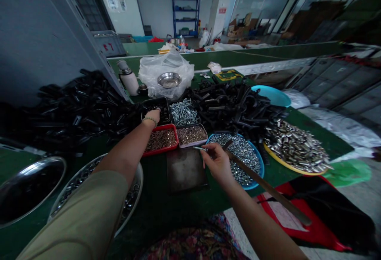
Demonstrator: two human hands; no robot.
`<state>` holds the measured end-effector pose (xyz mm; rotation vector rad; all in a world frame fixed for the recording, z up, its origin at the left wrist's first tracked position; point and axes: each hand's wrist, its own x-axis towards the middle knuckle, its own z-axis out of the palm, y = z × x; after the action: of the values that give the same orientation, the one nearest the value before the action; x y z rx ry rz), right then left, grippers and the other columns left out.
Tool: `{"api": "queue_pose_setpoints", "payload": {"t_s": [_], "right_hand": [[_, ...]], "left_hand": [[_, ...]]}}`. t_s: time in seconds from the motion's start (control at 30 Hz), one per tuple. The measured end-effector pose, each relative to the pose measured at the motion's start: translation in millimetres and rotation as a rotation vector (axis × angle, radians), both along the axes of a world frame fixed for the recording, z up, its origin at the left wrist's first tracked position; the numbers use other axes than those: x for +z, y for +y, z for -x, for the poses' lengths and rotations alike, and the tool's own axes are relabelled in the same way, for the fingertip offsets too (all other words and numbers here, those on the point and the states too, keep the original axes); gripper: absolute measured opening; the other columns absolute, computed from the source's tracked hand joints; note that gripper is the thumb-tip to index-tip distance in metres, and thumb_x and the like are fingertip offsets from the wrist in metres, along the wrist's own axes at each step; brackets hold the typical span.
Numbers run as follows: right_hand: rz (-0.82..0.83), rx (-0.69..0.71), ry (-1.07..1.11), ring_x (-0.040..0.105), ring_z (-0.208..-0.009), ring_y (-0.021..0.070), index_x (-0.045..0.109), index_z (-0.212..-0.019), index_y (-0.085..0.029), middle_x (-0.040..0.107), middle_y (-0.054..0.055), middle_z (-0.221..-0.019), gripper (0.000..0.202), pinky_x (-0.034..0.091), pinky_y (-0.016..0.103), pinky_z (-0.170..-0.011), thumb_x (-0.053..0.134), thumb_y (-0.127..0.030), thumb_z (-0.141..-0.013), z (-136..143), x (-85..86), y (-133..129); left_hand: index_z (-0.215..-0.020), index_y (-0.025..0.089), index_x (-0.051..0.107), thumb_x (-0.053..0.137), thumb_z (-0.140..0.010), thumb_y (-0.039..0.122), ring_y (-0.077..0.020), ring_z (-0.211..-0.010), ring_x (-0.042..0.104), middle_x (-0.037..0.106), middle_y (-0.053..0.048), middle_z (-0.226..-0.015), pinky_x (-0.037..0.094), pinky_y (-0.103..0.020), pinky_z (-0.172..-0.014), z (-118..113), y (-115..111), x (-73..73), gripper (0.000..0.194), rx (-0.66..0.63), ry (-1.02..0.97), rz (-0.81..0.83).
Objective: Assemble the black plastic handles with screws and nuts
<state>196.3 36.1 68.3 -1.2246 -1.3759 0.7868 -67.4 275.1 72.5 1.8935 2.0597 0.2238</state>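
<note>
My left hand (153, 115) reaches forward into a black tray (165, 103) of small dark parts, fingers curled down among them. My right hand (216, 161) pinches a thin metal pin or screw (199, 148) above a dark square plate (185, 169), and a long wooden-handled tool (268, 188) runs back under its wrist. Just beyond lie a red tray (162, 140) of small brownish screws, a tray of mixed small fasteners (191, 134) and a tray of silver bolts (183, 112).
A blue bowl of nuts (243, 153) sits right of my hand, a yellow plate of metal sleeves (297, 147) farther right. Black plastic parts are heaped left (74, 105) and behind (235, 105). Steel bowls (26, 186) stand near left; a flask (128, 78) and bagged bowl (166, 75) behind.
</note>
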Motion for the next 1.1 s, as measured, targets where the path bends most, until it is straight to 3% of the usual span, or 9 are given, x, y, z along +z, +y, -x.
{"api": "queue_pose_setpoints", "payload": {"t_s": [0.1,0.23,0.37,0.43,0.5,0.73,0.87,1.0,1.1], "right_hand": [[-0.022,0.009,-0.024,0.06,-0.063,0.0139,0.063,-0.093,-0.02,0.065,0.001,-0.076,0.014,0.048,0.025,-0.057,0.061,-0.03,-0.083,3,4.0,-3],[-0.089,-0.023,-0.066,0.061,-0.065,0.0136,0.063,-0.095,-0.021,0.066,0.001,-0.078,0.012,0.05,0.026,-0.06,0.061,-0.027,-0.084,3,9.3,-7],[-0.228,-0.048,-0.139,0.063,-0.07,0.014,0.064,-0.093,-0.021,0.068,0.002,-0.082,0.01,0.052,0.026,-0.065,0.062,-0.024,-0.083,13,13.0,-4],[-0.303,-0.03,-0.189,0.063,-0.069,0.0137,0.064,-0.091,-0.021,0.068,0.002,-0.081,0.009,0.052,0.026,-0.065,0.061,-0.022,-0.083,21,12.0,-3],[-0.346,-0.007,-0.25,0.063,-0.068,0.0137,0.063,-0.091,-0.021,0.068,0.001,-0.079,0.008,0.053,0.026,-0.065,0.06,-0.02,-0.084,29,8.0,-5],[-0.412,0.21,-0.575,0.063,-0.087,0.0229,0.065,-0.103,-0.019,0.066,0.01,-0.091,0.02,0.052,0.038,-0.079,0.054,-0.019,-0.086,42,-12.0,-26],[-0.058,0.361,-0.127,0.061,-0.085,0.0188,0.055,-0.122,-0.024,0.062,0.007,-0.101,0.043,0.053,0.035,-0.074,0.064,-0.032,-0.082,45,-21.1,-38],[0.39,0.478,0.335,0.055,-0.056,0.0125,0.057,-0.084,-0.021,0.057,-0.002,-0.066,0.029,0.047,0.025,-0.053,0.062,-0.049,-0.081,51,-31.3,-49],[0.431,0.354,0.337,0.044,-0.043,0.0098,0.049,-0.071,-0.021,0.042,-0.007,-0.049,0.036,0.037,0.022,-0.044,0.052,-0.053,-0.087,59,-35.3,-58]], "left_hand": [[-0.104,0.009,0.064,0.063,-0.078,0.009,-0.0319,-0.116,0.056,0.062,-0.02,-0.116,0.039,-0.049,-0.101,-5,-6,12.7,0.026,0.041,-0.188,-0.056],[-0.109,0.009,0.064,0.055,-0.084,0.012,-0.0227,-0.102,0.064,0.065,-0.016,-0.112,0.049,-0.038,-0.094,-29,-40,30.9,0.027,-0.001,-0.513,-0.104],[-0.114,0.014,0.063,0.058,-0.085,0.019,-0.0138,-0.082,0.067,0.069,-0.009,-0.101,0.056,-0.027,-0.078,-57,-126,30.8,0.03,-0.058,-1.159,0.088],[-0.106,0.014,0.067,0.069,-0.078,0.018,-0.0124,-0.077,0.067,0.07,-0.007,-0.095,0.056,-0.025,-0.075,-66,-174,25.8,0.029,0.004,-1.552,0.29],[-0.098,0.014,0.07,0.075,-0.072,0.016,-0.0108,-0.075,0.067,0.071,-0.004,-0.089,0.055,-0.023,-0.075,-72,-214,20.5,0.027,0.086,-1.752,0.354],[-0.101,0.017,0.071,0.078,-0.064,0.009,-0.0118,-0.094,0.064,0.071,-0.001,-0.101,0.048,-0.022,-0.089,-76,-275,4.0,0.038,0.094,-1.832,0.096],[-0.095,0.017,0.07,0.075,-0.07,0.015,-0.0112,-0.08,0.066,0.071,-0.001,-0.091,0.052,-0.024,-0.077,-57,-303,3.5,0.025,0.21,-1.888,0.208],[-0.099,0.017,0.066,0.072,-0.074,0.016,-0.0128,-0.082,0.068,0.071,-0.004,-0.093,0.054,-0.026,-0.08,-45,-326,4.6,0.026,0.239,-1.932,0.439],[-0.097,0.017,0.064,0.067,-0.077,0.017,-0.0126,-0.081,0.067,0.069,-0.004,-0.093,0.054,-0.027,-0.081,-47,-331,-3.6,0.02,0.286,-1.836,0.351]]}}
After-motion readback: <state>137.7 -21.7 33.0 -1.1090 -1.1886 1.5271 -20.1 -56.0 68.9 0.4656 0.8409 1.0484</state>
